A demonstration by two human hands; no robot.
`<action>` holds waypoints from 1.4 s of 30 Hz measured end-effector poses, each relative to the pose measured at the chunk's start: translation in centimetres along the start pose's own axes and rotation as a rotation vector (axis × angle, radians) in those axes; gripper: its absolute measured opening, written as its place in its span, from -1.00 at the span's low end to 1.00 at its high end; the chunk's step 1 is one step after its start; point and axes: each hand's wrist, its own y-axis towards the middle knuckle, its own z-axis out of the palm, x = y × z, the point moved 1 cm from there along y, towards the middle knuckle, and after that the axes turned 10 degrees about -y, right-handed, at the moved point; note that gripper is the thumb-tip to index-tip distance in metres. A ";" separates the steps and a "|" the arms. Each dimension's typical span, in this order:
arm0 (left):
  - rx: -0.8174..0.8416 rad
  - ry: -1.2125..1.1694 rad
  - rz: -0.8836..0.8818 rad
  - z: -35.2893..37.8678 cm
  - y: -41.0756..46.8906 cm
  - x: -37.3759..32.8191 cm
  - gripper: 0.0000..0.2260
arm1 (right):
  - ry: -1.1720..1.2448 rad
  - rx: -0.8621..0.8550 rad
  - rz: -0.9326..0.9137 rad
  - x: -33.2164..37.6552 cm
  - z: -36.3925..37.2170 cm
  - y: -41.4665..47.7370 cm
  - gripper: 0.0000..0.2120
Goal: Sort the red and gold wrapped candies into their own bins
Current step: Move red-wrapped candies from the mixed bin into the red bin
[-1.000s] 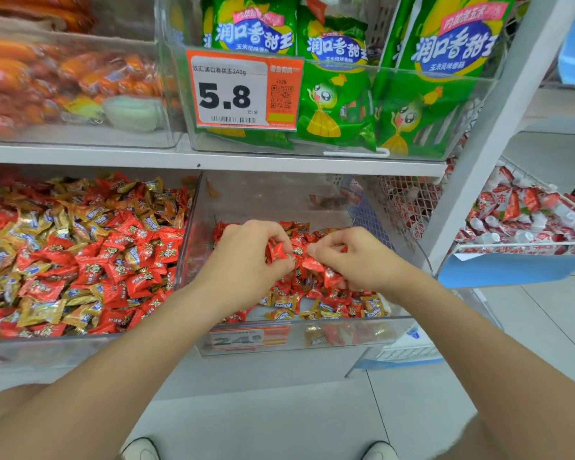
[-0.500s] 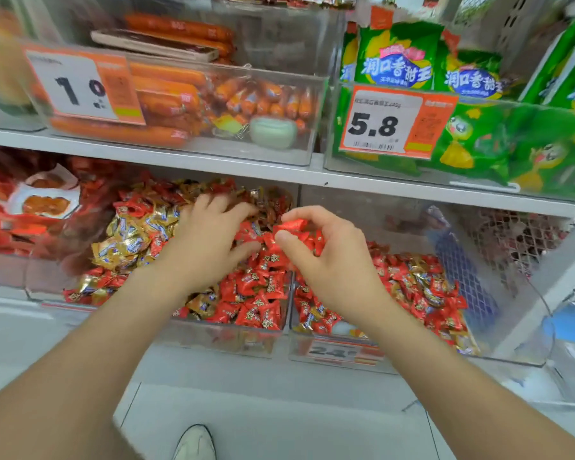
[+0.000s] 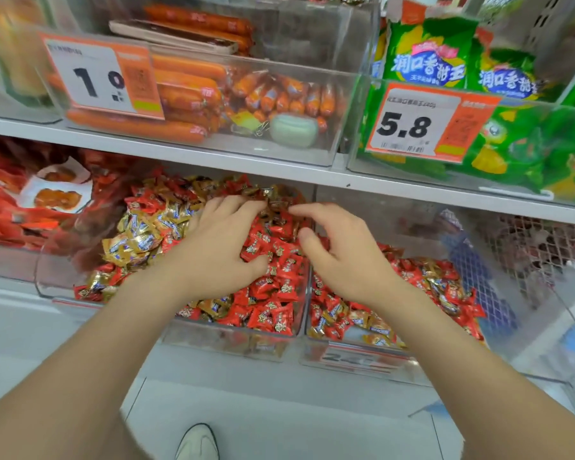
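Head view: both hands (image 3: 279,250) spread, empty, over left bin's (image 3: 233,340) candies (image 3: 273,260).

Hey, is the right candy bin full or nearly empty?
Partly full. The right bin holds a low layer of candies; its clear back wall above shows bare.

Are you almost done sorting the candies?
Not nearly. The left bin still mixes gold candies with red candies, and the right bin is mixed too. The left hand lies on the left bin's pile; the right hand hovers with fingers curled, apparently holding nothing. Most of the sorting is left.
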 end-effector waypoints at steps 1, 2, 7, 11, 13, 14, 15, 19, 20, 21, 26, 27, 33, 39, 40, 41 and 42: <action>-0.035 -0.009 0.050 0.2 -0.1 -0.9 -0.35 | 0.007 -0.035 0.034 -0.8 -0.8 -1.2 -0.67; -0.079 -0.033 0.116 0.5 -0.2 -1.8 -0.49 | 0.016 -0.049 0.076 -1.7 -1.6 -2.3 -0.69; -0.145 -0.144 0.462 3.1 -0.6 -9.0 -0.86 | -0.001 0.135 0.321 -7.0 -6.2 -6.4 -0.75; 0.184 0.094 0.321 8.0 0.8 -12.3 -0.78 | -0.329 0.472 0.323 -12.0 -7.3 -9.4 -0.80; 0.345 0.287 0.184 9.4 1.4 -13.0 -0.72 | -0.343 0.617 0.321 -13.8 -7.6 -10.6 -0.85; 0.409 0.342 0.121 9.9 1.6 -13.3 -0.70 | -0.323 0.663 0.326 -14.5 -7.8 -11.0 -0.84; 0.463 0.383 0.075 10.4 2.0 -13.3 -0.68 | -0.291 0.696 0.334 -15.1 -8.0 -11.2 -0.80; 0.583 0.404 0.027 12.1 3.4 -13.0 -0.56 | -0.133 0.767 0.334 -16.6 -7.0 -11.6 -0.63; 0.593 0.375 0.015 12.3 3.8 -12.9 -0.54 | -0.152 0.781 0.301 -16.9 -6.4 -11.6 -0.60; 0.607 0.347 0.006 12.6 4.2 -12.6 -0.54 | -0.192 0.791 0.251 -17.0 -5.8 -11.6 -0.58; 0.603 0.151 0.039 14.1 5.5 -11.6 -0.66 | -0.295 0.689 0.153 -16.9 -3.8 -11.0 -0.59; 0.568 0.142 0.072 14.4 5.6 -11.7 -0.69 | -0.271 0.671 0.170 -16.9 -3.7 -10.8 -0.61; 0.440 0.138 0.187 15.4 5.7 -12.2 -0.78 | -0.160 0.563 0.246 -17.6 -3.9 -10.7 -0.72; 0.499 0.041 0.182 14.4 5.6 -12.4 -0.56 | -0.066 0.493 0.270 -16.9 -6.1 -10.8 -0.91; 0.515 0.002 0.162 14.2 5.7 -12.4 -0.53 | -0.083 0.485 0.253 -16.6 -6.4 -10.9 -0.93; 0.528 -0.024 0.156 14.1 5.7 -12.5 -0.51 | -0.088 0.478 0.246 -16.6 -6.4 -10.9 -0.85; 0.538 -0.020 0.170 14.2 5.6 -12.6 -0.52 | -0.064 0.479 0.247 -16.5 -6.5 -10.9 -0.76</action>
